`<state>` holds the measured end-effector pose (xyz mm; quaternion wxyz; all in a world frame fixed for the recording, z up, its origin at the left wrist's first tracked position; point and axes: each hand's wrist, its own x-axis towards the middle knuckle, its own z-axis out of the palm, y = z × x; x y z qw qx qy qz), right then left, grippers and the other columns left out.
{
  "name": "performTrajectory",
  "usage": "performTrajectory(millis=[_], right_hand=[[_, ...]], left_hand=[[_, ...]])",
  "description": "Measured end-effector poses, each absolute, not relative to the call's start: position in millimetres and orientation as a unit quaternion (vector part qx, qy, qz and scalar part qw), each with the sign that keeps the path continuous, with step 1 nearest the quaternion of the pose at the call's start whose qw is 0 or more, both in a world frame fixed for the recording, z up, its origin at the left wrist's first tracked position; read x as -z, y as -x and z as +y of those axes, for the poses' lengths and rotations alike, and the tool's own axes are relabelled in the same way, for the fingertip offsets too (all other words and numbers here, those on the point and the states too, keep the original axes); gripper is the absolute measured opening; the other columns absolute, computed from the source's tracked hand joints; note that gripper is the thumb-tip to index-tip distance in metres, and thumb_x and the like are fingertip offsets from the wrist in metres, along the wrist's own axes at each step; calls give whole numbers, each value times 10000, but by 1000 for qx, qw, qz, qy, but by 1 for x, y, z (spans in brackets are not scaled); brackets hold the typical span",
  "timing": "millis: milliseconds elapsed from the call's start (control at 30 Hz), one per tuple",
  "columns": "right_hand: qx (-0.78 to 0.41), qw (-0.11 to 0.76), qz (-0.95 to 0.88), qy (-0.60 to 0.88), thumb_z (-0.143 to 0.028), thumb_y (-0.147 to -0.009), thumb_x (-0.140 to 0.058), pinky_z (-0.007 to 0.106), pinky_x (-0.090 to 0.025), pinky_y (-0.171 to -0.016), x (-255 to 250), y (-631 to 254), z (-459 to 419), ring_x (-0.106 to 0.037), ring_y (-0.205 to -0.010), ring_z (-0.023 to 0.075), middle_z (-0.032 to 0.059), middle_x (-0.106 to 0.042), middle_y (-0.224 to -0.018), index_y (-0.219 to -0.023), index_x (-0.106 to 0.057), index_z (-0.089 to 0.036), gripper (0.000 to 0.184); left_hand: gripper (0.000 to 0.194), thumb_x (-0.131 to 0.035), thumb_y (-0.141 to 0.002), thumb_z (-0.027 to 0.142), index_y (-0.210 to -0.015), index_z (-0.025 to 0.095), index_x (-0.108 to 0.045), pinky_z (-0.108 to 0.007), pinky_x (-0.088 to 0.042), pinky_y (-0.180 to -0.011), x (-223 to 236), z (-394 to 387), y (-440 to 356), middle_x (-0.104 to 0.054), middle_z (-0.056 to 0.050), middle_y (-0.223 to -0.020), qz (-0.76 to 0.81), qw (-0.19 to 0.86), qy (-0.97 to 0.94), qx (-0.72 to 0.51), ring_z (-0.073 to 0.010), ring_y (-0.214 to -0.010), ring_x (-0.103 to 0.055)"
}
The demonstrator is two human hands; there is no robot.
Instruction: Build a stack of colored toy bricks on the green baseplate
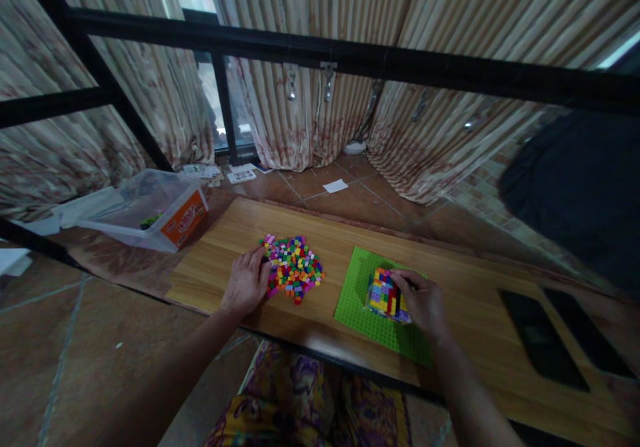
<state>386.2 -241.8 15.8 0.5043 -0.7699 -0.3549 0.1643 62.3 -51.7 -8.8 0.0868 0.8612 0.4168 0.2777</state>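
Observation:
At the left edge of a pile of small coloured toy bricks point(295, 263), my left hand point(247, 279) rests with curled fingers, its thumb and fingertips drawn together among the bricks. What it holds, if anything, is too small to tell. A block-shaped build of multicoloured bricks point(384, 295) stands on a green studded baseplate point(353, 307). My right hand point(423, 300) is over the right side of this build, its pinched fingertips touching the top near the far corner. Those fingers hide whatever is between them.
The bricks lie on a wooden table point(215, 253). Two dark flat devices, a nearer one point(543, 340) and a farther one point(590, 330), lie at its right end. A clear plastic bin point(150, 210) with an orange label stands left. A black metal bar point(350, 57) crosses in front of striped curtains.

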Motion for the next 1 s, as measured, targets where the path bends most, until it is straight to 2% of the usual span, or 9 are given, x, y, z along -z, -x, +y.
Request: performTrajectory(millis=[400,533,667,800,900,1000], right_hand=[[-206,477,-366,772,-580,-715,-673,358,-543,-767,-17,-395,-240,-700,-793,232,62,-768,-871,-852,-768,-198,417],[-220,466,-390,763,-574,-719,-668,370,-545,-795,-22,-397,-239,-702,-804,231,46,-768,-862,-834,-764,-214,390],[-144,459,-396,782,-541,-735,-660,380,-538,-833,-30,-390,-248,-700,-877,246,56,-762,-944,-900,-757,-225,369],[-11,450,-396,800,-509,-839,-562,386,-510,-872,-41,-354,-253,-678,-939,250,81,-738,-1017,-958,-734,-218,358],[-14,420,-507,752,-454,-895,-529,399,-478,-916,-45,-302,-244,-655,-966,239,60,-731,-1008,-941,-734,-256,288],[-68,393,-619,677,-338,-945,-476,356,-487,-859,-40,-247,-222,-640,-926,210,40,-722,-983,-962,-729,-279,260]], left_hand=[[430,-357,-948,376,-1269,133,-506,-477,-429,-1007,10,-51,-61,-586,-170,-1255,413,88,-863,-278,-295,-1159,-538],[426,-357,-950,372,-1269,134,-508,-488,-429,-1005,9,-51,-62,-588,-172,-1257,418,92,-858,-284,-301,-1168,-539],[420,-366,-955,368,-1284,147,-504,-478,-434,-1017,7,-55,-62,-591,-156,-1266,426,120,-845,-301,-281,-1181,-539],[418,-347,-969,372,-1278,148,-517,-458,-448,-1019,4,-57,-62,-604,-147,-1251,435,162,-825,-323,-261,-1185,-546],[416,-324,-981,376,-1251,147,-542,-439,-460,-1015,3,-58,-60,-626,-141,-1218,447,200,-798,-352,-245,-1150,-572],[422,-296,-992,386,-1226,159,-564,-437,-457,-1027,2,-58,-58,-640,-130,-1210,454,222,-773,-383,-234,-1150,-580]])
